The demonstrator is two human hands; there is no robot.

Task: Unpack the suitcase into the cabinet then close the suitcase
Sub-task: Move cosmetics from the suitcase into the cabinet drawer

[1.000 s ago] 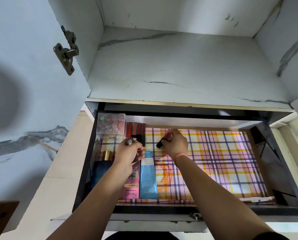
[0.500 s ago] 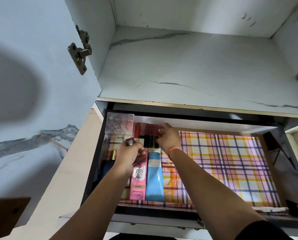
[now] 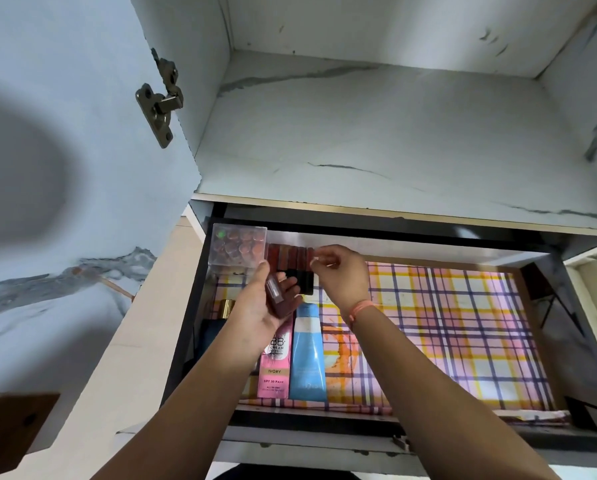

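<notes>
The pink tube [image 3: 275, 368] reads "BB+ CREAM" near its top, then "IVORY" on a tan band and "SPF 30 PA++" below (a smaller line under that is too fine to read). The blue tube [image 3: 307, 358] just beside it bears faint print that cannot be read

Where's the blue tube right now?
Head view: the blue tube lies in the drawer, left of centre, just right of the pink BB cream tube.
</notes>
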